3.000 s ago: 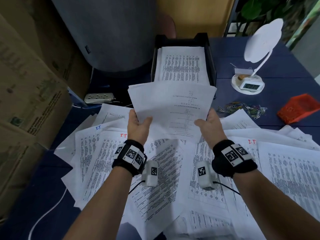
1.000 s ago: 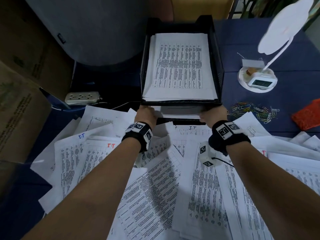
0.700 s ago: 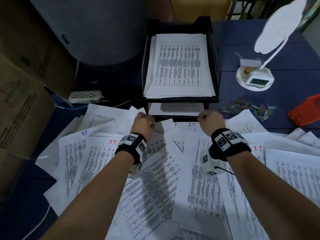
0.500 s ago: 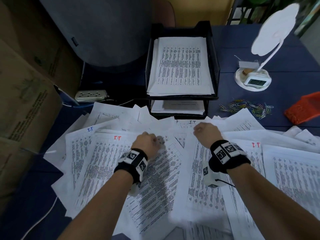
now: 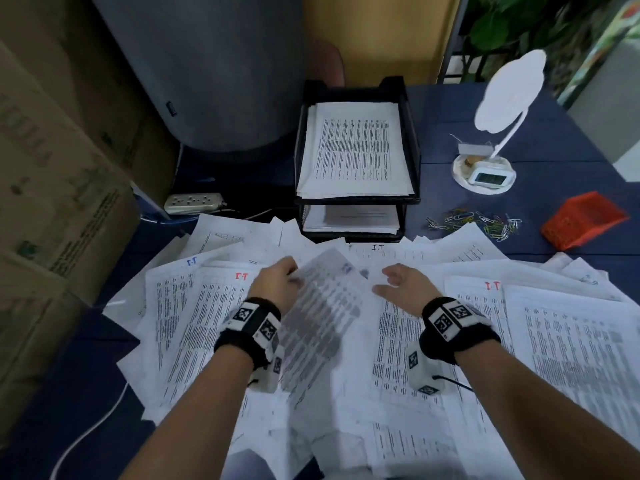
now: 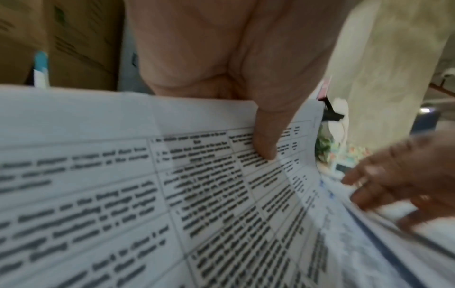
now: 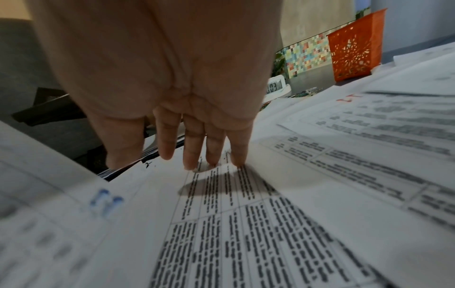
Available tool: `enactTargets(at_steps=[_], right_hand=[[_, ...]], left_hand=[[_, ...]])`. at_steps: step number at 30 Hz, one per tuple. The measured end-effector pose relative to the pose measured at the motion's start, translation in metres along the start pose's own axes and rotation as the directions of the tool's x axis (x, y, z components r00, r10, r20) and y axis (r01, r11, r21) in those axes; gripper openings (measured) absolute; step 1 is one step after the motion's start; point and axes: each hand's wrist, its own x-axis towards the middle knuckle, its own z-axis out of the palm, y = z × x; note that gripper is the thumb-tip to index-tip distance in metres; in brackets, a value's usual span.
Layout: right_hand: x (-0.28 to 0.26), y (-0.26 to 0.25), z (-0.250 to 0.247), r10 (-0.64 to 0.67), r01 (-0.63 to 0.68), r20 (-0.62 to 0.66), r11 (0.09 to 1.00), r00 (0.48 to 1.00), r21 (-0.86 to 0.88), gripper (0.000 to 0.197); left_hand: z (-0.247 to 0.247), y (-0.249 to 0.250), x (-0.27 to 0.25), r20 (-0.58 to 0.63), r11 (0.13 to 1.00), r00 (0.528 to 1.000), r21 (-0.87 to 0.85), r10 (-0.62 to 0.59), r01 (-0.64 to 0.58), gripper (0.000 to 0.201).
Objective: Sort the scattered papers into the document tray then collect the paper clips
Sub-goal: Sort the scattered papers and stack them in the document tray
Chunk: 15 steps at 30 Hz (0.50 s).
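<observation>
Our left hand pinches one sheet by its left edge above the scattered papers; our right hand, fingers spread, hovers beside. We judge it light and floppy, so we should support both edges.

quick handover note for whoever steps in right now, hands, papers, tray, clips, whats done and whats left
Left hand: pinches the edge of one printed sheet, lifted off the pile; the thumb lies on top in the left wrist view.
Right hand: open, fingers straight, reaching at the loose papers.
Document tray: black, two tiers, at the far edge of the table; both tiers already hold stacked sheets.
Paper clips: still scattered right of the tray, next to the orange basket.
Done: some sheets filed.
Left: most of the papers still cover the table; no clips collected.
</observation>
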Motion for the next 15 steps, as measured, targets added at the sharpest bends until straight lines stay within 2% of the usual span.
enactTargets(at_steps=[3, 4, 6, 8, 12, 15], right_hand=[[-0.001, -0.011, -0.002, -0.005, 0.013, -0.050, 0.989, 0.999, 0.150, 0.071], [-0.001, -0.017, -0.003, -0.023, 0.036, -0.073, 0.982, 0.997, 0.183, 0.079], [-0.003, -0.034, -0.005, -0.067, 0.102, -0.139, 0.959, 0.988, 0.265, 0.090], [-0.009, -0.053, -0.011, -0.108, 0.183, -0.213, 0.907, 0.971, 0.378, 0.078], [-0.024, -0.083, -0.024, -0.236, 0.341, -0.256, 0.775, 0.937, 0.532, 0.015], [-0.034, -0.094, -0.027, -0.277, 0.426, -0.342, 0.745, 0.898, 0.513, 0.024]], left_hand=[[-0.043, 0.014, -0.003, -0.149, 0.978, 0.986, -0.177, 0.081, -0.107, 0.017], [-0.055, 0.019, -0.005, -0.170, 0.951, 0.978, -0.263, 0.118, -0.161, 0.014], [-0.076, 0.026, -0.009, -0.192, 0.844, 0.964, -0.472, 0.182, -0.253, 0.016], [-0.091, 0.029, -0.012, -0.216, 0.715, 0.956, -0.636, 0.197, -0.291, 0.024], [-0.101, 0.030, -0.013, -0.295, 0.525, 0.934, -0.772, 0.202, -0.357, 0.028], [-0.091, 0.027, -0.013, -0.324, 0.504, 0.933, -0.785, 0.159, -0.359, 0.032]])
